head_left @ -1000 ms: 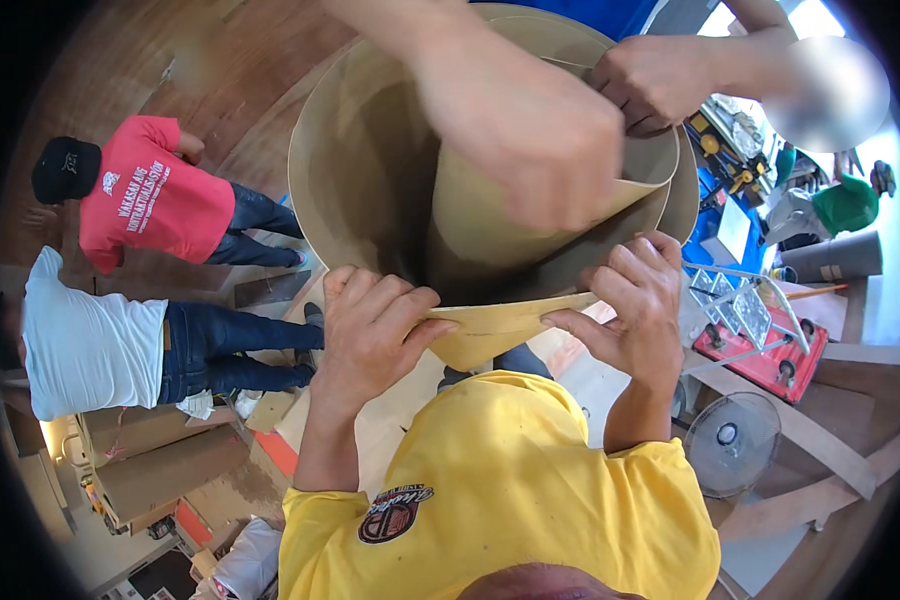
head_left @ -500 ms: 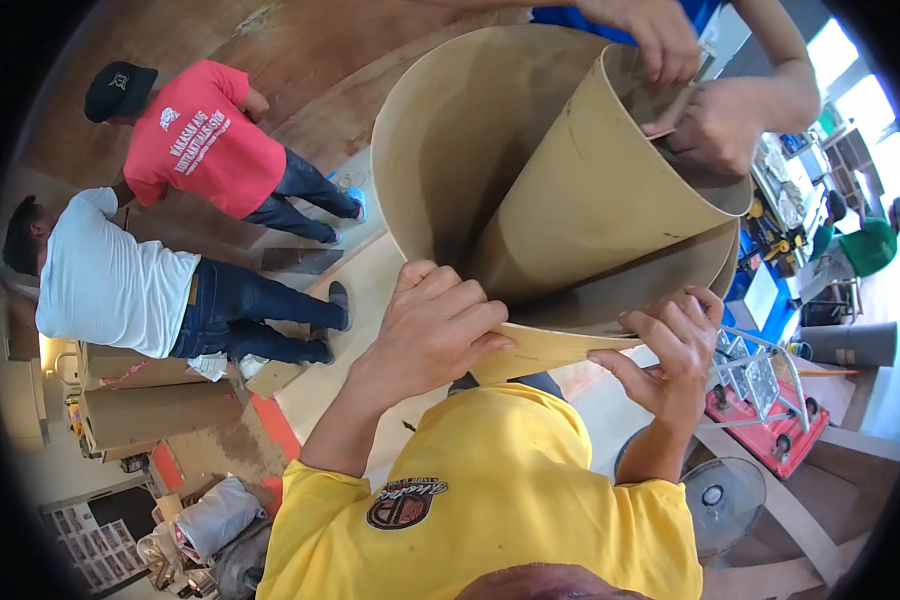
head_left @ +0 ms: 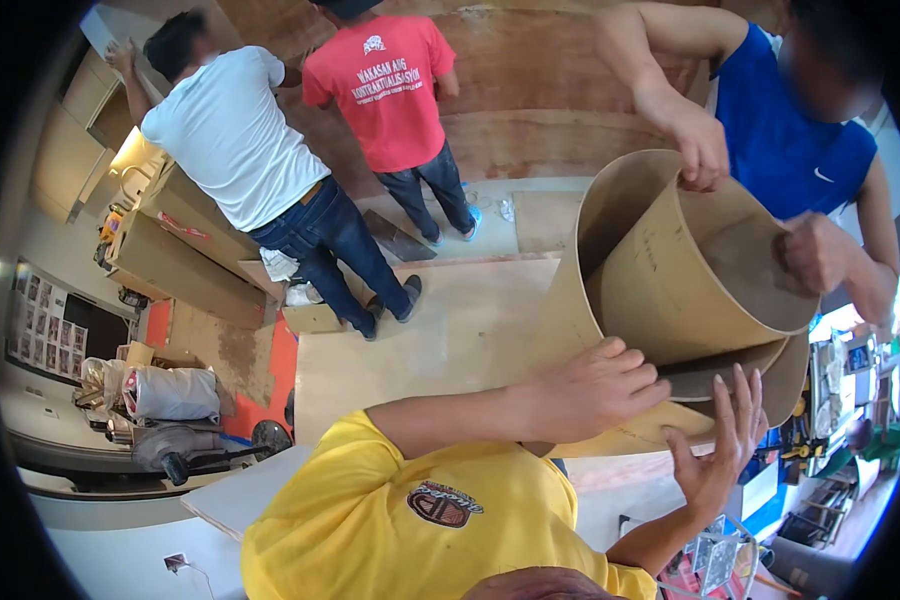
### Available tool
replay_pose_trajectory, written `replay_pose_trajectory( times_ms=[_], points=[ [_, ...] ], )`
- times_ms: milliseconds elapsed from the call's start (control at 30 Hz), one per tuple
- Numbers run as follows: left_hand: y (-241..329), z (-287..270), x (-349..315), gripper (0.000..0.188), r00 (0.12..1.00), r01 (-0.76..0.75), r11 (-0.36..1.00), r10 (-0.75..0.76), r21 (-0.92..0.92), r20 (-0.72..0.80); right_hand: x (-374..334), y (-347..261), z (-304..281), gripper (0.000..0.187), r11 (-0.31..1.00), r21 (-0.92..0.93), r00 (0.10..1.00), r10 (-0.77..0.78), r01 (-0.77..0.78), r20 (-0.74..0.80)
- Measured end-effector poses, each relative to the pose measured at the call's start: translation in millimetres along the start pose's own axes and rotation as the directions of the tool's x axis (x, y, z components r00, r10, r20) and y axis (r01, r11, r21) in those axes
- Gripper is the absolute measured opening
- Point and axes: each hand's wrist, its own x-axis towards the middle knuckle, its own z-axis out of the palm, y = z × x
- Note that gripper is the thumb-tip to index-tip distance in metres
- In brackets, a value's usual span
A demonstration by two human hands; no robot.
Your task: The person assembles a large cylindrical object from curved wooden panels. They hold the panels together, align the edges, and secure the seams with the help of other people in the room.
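Note:
A large, thin tan sheet, apparently plywood, is curled into a loose roll (head_left: 660, 270) in front of me, its open end facing up. My left hand (head_left: 605, 393) is closed over the near rim of the roll, with its fingers curled inward. My right hand (head_left: 715, 440) is at the same rim, farther right, with its fingers stretched up and its thumb apart; it rests against the sheet without a closed grip. Across the roll, a co-worker in a blue sleeveless top (head_left: 795, 130) has both hands on the inner coil's upper edge.
A flat pale board (head_left: 420, 340) lies left of the roll. Beyond it, people in a white shirt (head_left: 220, 140) and a red shirt (head_left: 385, 85) stand facing a brown wood wall (head_left: 540, 70). A grey stand fan (head_left: 175, 450) and tall cartons (head_left: 180, 250) are at left; a metal stepladder (head_left: 715, 555) is at lower right.
My view has turned, so the roll appears lower and farther right. My right hand's fingers have straightened from their grip on the rim. The co-worker's hands have moved apart, and the inner coil is wider.

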Motion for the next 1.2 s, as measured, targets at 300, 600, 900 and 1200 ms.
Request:
replay_pose_trajectory(
  times_ms=[300,600,900,1200],
  points=[
    [-3,7,46,0.059,0.981,0.008,0.993,0.016,-0.120,0.193,-18,-14,5,0.056,0.996,-0.067,0.998,0.062,-0.062,-0.001],
    [23,-27,-3,0.042,0.973,-0.230,0.972,0.231,-0.046,0.017,-26,-14,1,0.033,0.976,0.206,0.994,-0.052,0.071,-0.097],
    [14,-6,-44,0.030,0.937,0.349,0.768,-0.295,-0.537,0.186,-44,-24,11,0.043,0.988,0.145,0.976,-0.022,0.054,-0.216],
    [5,27,-75,0.018,0.685,0.312,0.165,-0.721,-0.936,0.101,-39,-69,26,0.038,0.993,0.110,0.955,0.061,-0.030,-0.291]
  ],
)
